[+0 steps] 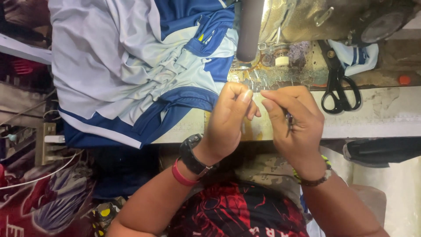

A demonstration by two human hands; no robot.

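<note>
My left hand (230, 116) and my right hand (294, 118) meet thumb to thumb over the front edge of a sewing table (381, 116). A thin thread seems pinched between the fingertips, too fine to see clearly. My right hand also grips a small dark tool (289, 120) in its palm. A blue, light-blue and white garment (140, 66) lies bunched on the table just left of my left hand. A sewing machine (307, 17) stands beyond the hands.
Black scissors (337, 85) lie on the table to the right of my hands. A white thread spool (282, 60) sits under the machine. Folded cloth (357, 55) lies at the far right. A power strip (48, 140) hangs at the left.
</note>
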